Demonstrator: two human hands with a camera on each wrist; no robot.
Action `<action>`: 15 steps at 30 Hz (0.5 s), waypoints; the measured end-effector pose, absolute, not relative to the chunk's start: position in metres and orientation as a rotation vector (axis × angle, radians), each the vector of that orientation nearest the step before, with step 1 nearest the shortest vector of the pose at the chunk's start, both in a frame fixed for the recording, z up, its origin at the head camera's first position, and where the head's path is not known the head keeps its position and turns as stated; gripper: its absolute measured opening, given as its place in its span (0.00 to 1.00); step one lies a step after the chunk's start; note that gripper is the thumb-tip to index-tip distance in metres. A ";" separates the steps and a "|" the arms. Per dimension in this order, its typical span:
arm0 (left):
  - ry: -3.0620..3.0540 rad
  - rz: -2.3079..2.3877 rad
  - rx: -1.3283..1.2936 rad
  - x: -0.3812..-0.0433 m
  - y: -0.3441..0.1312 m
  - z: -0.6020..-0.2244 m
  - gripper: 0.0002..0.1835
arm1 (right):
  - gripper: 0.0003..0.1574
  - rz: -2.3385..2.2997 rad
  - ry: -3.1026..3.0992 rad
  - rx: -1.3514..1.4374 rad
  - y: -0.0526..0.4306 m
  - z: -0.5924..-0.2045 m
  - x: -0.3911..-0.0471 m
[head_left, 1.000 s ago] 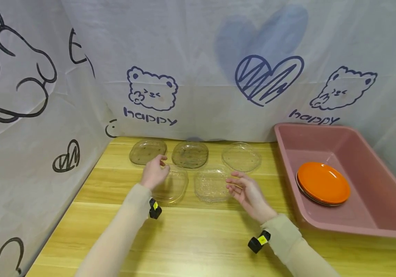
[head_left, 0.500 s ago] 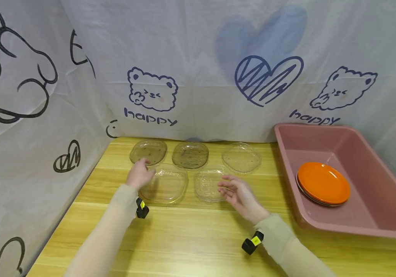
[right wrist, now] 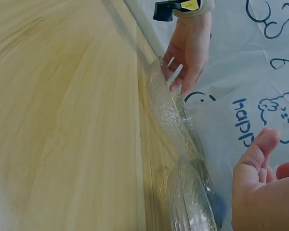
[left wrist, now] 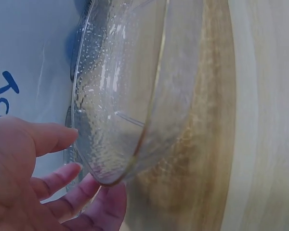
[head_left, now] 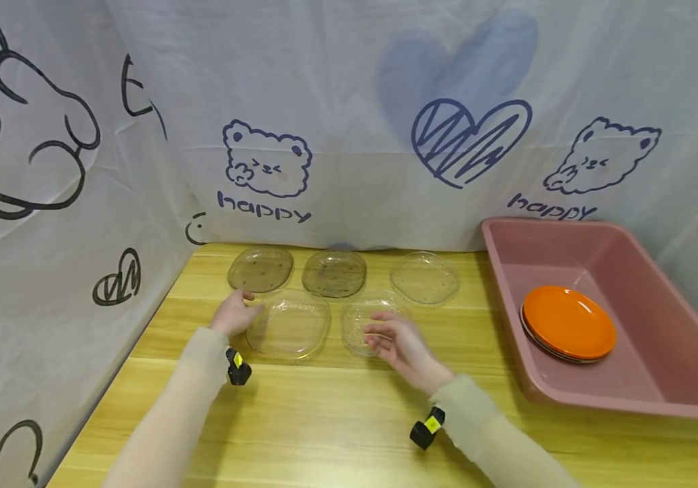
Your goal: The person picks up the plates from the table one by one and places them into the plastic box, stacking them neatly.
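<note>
My left hand [head_left: 234,314] is at the left edge of the front-left clear plate [head_left: 291,325], its thumb and fingers spread. In the left wrist view, the fingertips of the left hand [left wrist: 33,173] are right at the rim of the clear plate [left wrist: 111,120], thumb apart from fingers. My right hand [head_left: 406,352], fingers loosely bent and holding nothing, hovers over the right side of the front-right clear plate [head_left: 355,325]. The right wrist view shows the right hand [right wrist: 260,187] above the plates, with the left hand [right wrist: 190,45] beyond.
Behind stand two smoky-tinted plates [head_left: 260,270] and another clear plate [head_left: 424,278] along the white cloth backdrop [head_left: 361,196]. On the right, a pink basin [head_left: 648,359] holds a stack of plates topped by an orange one [head_left: 568,322]. Everything rests on a wooden table [head_left: 312,427].
My left hand has moved left and toward me, from above the front-left clear plate to its left edge. My right hand has drifted left over the front-right plate. The plates have stayed put.
</note>
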State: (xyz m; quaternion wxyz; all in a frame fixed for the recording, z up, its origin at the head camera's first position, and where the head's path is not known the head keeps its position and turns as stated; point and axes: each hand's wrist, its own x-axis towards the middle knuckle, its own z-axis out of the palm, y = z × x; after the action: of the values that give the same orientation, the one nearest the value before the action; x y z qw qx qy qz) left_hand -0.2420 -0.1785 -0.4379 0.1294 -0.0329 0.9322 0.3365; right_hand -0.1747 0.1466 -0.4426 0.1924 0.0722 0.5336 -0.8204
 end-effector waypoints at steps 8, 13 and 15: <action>2.687 0.948 -0.053 -0.245 -0.185 -0.447 0.25 | 0.26 -2.285 1.553 0.184 0.138 -0.444 -0.177; 2.663 0.994 -0.047 -0.246 -0.185 -0.452 0.24 | 0.26 -2.281 1.552 0.188 0.134 -0.445 -0.177; 2.647 1.015 -0.057 -0.247 -0.184 -0.453 0.24 | 0.26 -2.284 1.547 0.190 0.133 -0.444 -0.177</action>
State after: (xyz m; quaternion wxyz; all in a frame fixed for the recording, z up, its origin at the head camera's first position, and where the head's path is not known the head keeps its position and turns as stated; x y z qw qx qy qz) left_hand -0.2467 -0.1844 -0.4531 0.1523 -0.0200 0.9227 0.3536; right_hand -0.1768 0.1330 -0.4444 0.1871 0.0673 0.5497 -0.8114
